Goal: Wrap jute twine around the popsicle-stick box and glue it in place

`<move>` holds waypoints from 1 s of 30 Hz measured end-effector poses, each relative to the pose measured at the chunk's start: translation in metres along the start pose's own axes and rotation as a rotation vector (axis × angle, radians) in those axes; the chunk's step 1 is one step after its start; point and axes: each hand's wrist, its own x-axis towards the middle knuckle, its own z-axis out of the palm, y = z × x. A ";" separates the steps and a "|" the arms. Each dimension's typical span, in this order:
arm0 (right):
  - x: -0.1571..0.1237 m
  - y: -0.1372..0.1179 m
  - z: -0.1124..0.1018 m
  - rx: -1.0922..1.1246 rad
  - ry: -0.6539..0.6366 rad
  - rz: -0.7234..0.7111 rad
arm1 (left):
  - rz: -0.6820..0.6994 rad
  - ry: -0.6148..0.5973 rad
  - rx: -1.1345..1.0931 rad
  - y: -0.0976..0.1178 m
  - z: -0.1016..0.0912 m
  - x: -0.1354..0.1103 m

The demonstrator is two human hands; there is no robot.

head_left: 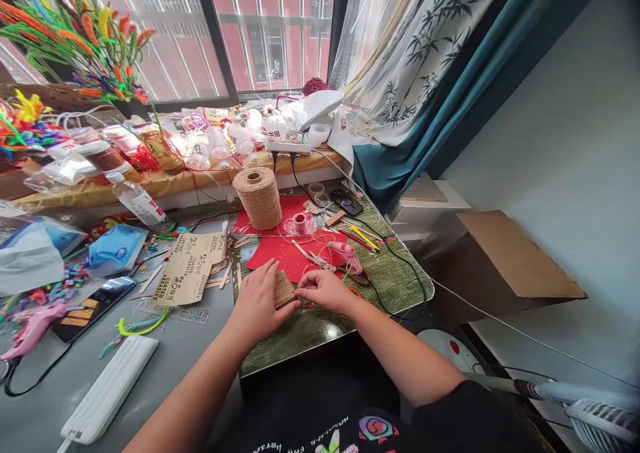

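Observation:
A small brown piece covered in rows of twine (285,289) is at the front of the green table. My left hand (257,303) holds it from the left, fingers along its far side and thumb at its near edge. At its right edge my right hand (323,289) is closed in a pinch; whatever is between those fingertips is too small to make out. Beyond my hands lies red paper (265,256) with scissors (321,261) and a pink glue gun (347,255) on it. A large spool of twine (258,198) stands behind.
Sandpaper sheets (193,269) and wooden sticks lie to the left. A white power strip (110,389) and another pink glue gun (35,329) rest on the grey table. Pencils (364,237) and a black phone (347,201) are at the right. Cables run over the table's right edge.

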 end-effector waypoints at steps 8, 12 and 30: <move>-0.016 -0.022 -0.011 -0.288 0.034 -0.224 | -0.033 -0.119 0.067 -0.001 0.008 0.005; -0.009 -0.019 -0.011 -0.300 0.015 -0.205 | -0.034 -0.112 0.049 -0.001 0.006 0.005; -0.004 -0.009 -0.010 -0.125 -0.042 -0.118 | -0.067 -0.083 0.031 -0.001 0.009 0.005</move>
